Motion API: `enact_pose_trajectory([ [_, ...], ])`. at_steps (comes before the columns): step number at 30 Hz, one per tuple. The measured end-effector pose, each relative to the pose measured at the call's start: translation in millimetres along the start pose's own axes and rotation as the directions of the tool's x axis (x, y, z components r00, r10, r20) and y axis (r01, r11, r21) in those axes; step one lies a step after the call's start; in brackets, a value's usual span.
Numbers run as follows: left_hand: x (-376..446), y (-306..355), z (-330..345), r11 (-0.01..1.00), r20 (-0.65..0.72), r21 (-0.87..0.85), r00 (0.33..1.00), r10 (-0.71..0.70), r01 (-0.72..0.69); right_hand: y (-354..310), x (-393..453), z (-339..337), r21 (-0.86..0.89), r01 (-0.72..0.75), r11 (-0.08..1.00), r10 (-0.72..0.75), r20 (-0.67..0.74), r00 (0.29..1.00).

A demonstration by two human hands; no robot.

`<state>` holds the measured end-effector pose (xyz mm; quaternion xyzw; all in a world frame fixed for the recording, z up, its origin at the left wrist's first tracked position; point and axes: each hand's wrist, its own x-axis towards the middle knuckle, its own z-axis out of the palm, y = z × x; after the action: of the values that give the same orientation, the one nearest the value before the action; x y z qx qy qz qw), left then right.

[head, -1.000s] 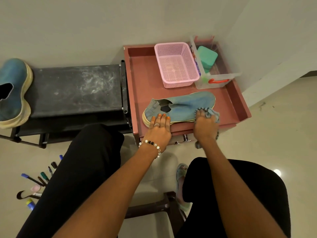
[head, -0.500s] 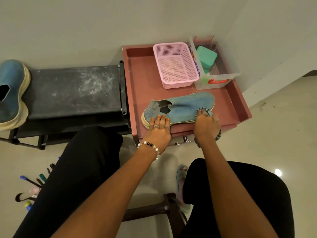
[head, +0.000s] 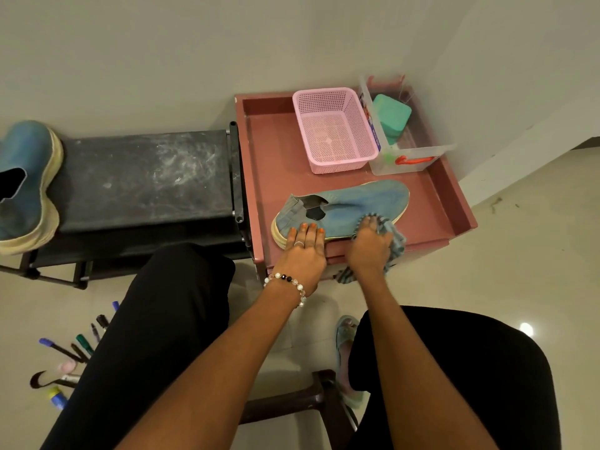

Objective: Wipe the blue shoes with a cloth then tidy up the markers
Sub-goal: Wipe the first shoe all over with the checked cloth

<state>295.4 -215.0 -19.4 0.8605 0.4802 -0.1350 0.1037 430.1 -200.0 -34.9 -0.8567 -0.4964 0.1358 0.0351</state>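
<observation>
I sat facing a pale wall where it met a second wall in a corner, with glossy cream floor tiles under me. Tucked into that corner stood a reddish-brown tray-topped table with a raised rim, and one blue shoe lay on its side near the table's front edge, toe to my right. My left hand rested flat on the heel end, fingers straight and pressing it down. My right hand was curled around a blue-grey cloth, holding it against the shoe's side near the sole. Behind the shoe sat a pink mesh basket, and just beside it a clear plastic box with a green block inside. To my left was a black, scuffed bench touching the table, and the second blue shoe rested on its far left end. The markers lay scattered on the floor beside my left leg, well apart from the table.
</observation>
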Motion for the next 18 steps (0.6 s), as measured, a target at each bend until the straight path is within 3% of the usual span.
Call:
enact_pose_trajectory([
  [3,0.7,-3.6,-5.6,1.0,0.009,0.002,1.0,0.015,-0.015,-19.7,-35.7,9.0,0.332,0.115,0.936,-0.118,-0.009,0.993],
  [6,-0.4,-8.2,-11.1,0.999,0.036,0.012,0.998,0.043,-0.044,-13.3,-38.7,-0.8,0.503,0.228,0.833,-0.271,0.013,0.962],
  [9,-1.1,-12.3,-15.8,0.997,0.056,-0.01,0.996,0.071,-0.07,12.2,-20.6,-33.7,0.688,0.074,0.722,-0.33,0.248,0.911],
  [12,-1.8,-19.2,-14.7,0.993,0.067,-0.002,0.99,0.12,-0.12,36.3,-9.8,-72.1,0.781,-0.181,0.598,-0.26,0.403,0.878],
  [14,-1.8,-25.5,-15.7,0.988,0.087,-0.007,0.984,0.156,-0.156,47.4,-4.6,-85.8,0.849,-0.289,0.443,-0.148,0.388,0.91],
  [16,-2.4,-31.7,-23.7,0.979,0.08,-0.036,0.976,0.201,-0.199,51.4,2.4,-84.5,0.897,-0.301,0.324,-0.014,0.322,0.947],
  [17,-3.3,-35.3,-29.0,0.976,0.043,-0.062,0.976,0.211,-0.209,50.4,5.2,-80.1,0.901,-0.259,0.349,0.044,0.26,0.965],
  [18,-4.7,-39.7,-34.0,0.976,-0.019,-0.087,0.979,0.201,-0.202,47.3,6.6,-74.3,0.876,-0.194,0.441,0.075,0.18,0.981],
])
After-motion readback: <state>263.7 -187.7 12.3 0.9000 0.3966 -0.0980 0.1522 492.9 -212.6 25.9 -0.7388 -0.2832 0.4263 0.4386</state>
